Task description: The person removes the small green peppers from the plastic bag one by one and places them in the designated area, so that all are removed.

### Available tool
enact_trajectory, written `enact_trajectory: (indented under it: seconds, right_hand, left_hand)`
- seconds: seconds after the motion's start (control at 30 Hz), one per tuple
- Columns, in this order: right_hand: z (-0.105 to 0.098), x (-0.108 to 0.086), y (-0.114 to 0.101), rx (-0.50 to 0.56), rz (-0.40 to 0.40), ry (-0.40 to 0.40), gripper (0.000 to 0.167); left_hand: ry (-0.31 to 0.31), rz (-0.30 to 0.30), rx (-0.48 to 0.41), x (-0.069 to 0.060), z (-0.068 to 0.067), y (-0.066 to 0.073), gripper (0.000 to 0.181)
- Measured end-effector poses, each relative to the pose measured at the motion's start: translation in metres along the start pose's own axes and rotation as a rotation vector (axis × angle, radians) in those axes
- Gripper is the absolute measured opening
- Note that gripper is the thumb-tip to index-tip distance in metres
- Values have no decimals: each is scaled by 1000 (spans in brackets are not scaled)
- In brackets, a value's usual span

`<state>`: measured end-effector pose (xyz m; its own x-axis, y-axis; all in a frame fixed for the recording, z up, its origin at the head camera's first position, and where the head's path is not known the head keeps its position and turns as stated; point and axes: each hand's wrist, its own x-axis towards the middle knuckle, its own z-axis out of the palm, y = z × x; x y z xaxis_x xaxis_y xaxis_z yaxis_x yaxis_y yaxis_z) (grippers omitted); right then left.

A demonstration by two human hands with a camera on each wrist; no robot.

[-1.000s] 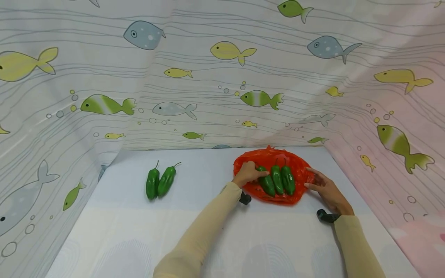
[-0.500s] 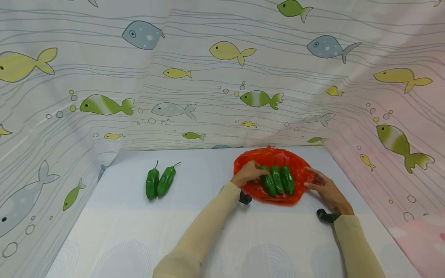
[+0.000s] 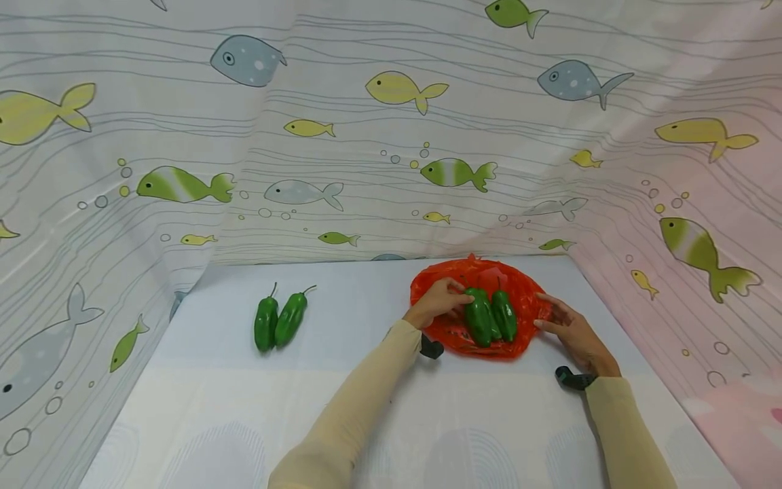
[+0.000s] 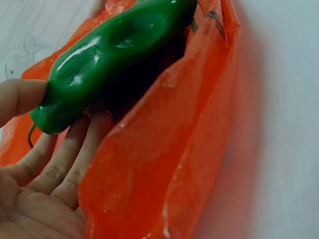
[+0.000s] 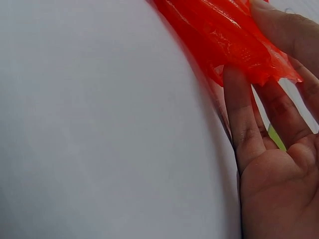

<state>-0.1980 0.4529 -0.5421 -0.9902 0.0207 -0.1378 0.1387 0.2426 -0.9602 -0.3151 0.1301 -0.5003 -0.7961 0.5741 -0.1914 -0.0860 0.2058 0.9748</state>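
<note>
A red plastic bag (image 3: pixel 430 278) lies spread on the table with green peppers on it. My left hand (image 3: pixel 438 301) pinches one green pepper (image 3: pixel 478 319) near its stem end, thumb on one side and fingertips on the other. In the left wrist view this pepper (image 4: pixel 114 52) is glossy and dented, above the bag's raised red edge (image 4: pixel 154 134). It partly covers a second pepper in the head view; a third pepper (image 3: pixel 504 316) lies to the right. My right hand (image 3: pixel 577 337) holds the bag's right edge (image 5: pixel 239 45) between thumb and fingers.
Two more green peppers (image 3: pixel 265 324) lie side by side on the white table (image 3: pixel 201 387) at the left. A fish-print curtain (image 3: pixel 360 156) rises behind the table and along both sides.
The pepper in my left hand has shifted right, now overlapping the middle pepper. My right hand stays at the bag's right edge.
</note>
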Motion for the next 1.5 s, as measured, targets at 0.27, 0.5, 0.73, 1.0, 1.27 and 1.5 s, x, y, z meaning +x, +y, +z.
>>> enact_trajectory:
  seconds: [0.27, 0.5, 0.73, 1.0, 1.27, 1.5]
  right_hand:
    - [1, 0, 1, 17, -9, 1, 78]
    - [0, 0, 1, 15, 2, 3, 78]
    - [-1, -1, -1, 1, 12, 2, 80]
    - [0, 0, -1, 16, -2, -8, 79]
    - [0, 0, -3, -7, 11, 1, 80]
    - [-1, -1, -4, -27, 22, 0, 81]
  left_hand:
    - [2, 16, -8, 3, 2, -3, 45]
    - [32, 29, -43, 1, 2, -3, 42]
    - [42, 76, -31, -1, 2, 0, 43]
    - [26, 107, -36, -8, 4, 9, 39]
    - [48, 133, -18, -12, 1, 14, 36]
    - [66, 165, 61, -17, -9, 16, 34]
